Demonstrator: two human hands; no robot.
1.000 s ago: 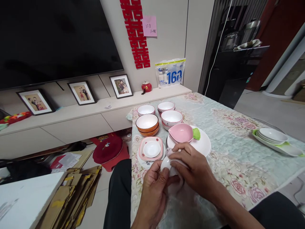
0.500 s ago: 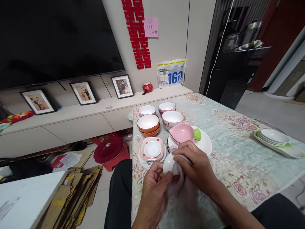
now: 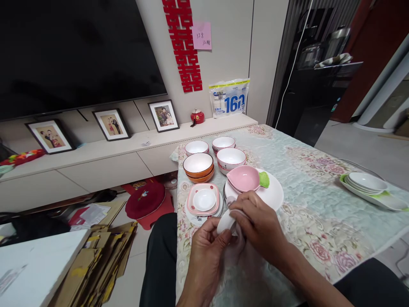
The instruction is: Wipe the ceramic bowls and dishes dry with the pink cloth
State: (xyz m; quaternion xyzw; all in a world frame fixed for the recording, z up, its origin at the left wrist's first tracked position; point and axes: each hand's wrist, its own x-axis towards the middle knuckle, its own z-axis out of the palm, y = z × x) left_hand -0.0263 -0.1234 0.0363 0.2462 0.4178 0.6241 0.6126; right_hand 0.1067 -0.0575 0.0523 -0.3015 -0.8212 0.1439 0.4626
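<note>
A small white dish (image 3: 226, 221) is tilted up between my two hands, over the near part of the table. My left hand (image 3: 207, 245) pinches its left edge with thumb and fingers. Closed over the far right side is my right hand (image 3: 260, 219), pressing a thin pale cloth (image 3: 239, 245) against the dish. The cloth drapes below the hands; part of it is hidden by the fingers. Just beyond stand a pink leaf-ended bowl (image 3: 244, 178) on a large white plate (image 3: 275, 192), and a pink-rimmed square dish (image 3: 191, 204) bearing a small white dish (image 3: 205, 200).
Orange bowls (image 3: 198, 170) and red-rimmed white bowls (image 3: 231, 160) stand farther back on the flowered tablecloth (image 3: 316, 221). A stack of white dishes (image 3: 367, 183) rests on a long plate at right. Left of the table are a red stool (image 3: 147, 202) and flattened cardboard (image 3: 96, 260).
The white dish has tipped to a more edge-on angle. My right hand has shifted slightly left with the cloth; the tableware around stays put.
</note>
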